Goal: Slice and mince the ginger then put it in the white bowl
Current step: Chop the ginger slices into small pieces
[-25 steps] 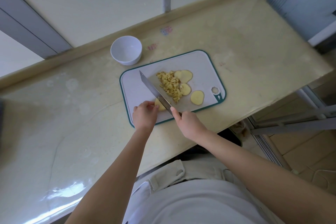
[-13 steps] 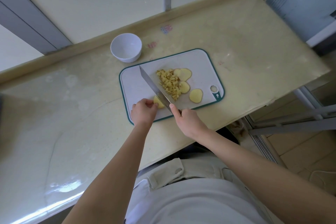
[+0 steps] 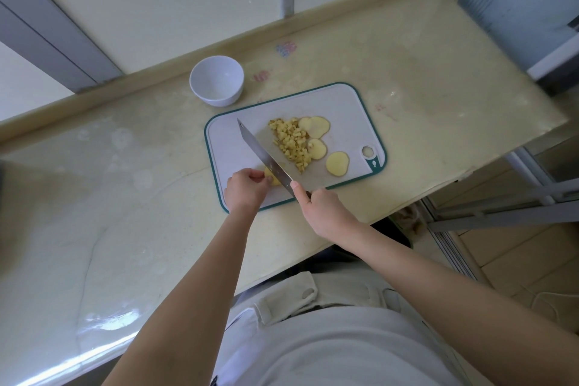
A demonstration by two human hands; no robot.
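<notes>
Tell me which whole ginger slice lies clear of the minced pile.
The lone slice beside the cutting board's hole; the other loose slices touch the minced pile.

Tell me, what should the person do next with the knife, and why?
Probably press the knife down through the ginger piece that the left hand pinches on the cutting board. The right hand grips the knife right beside that piece, whole slices lie by the minced pile, and the white bowl looks empty.
</notes>
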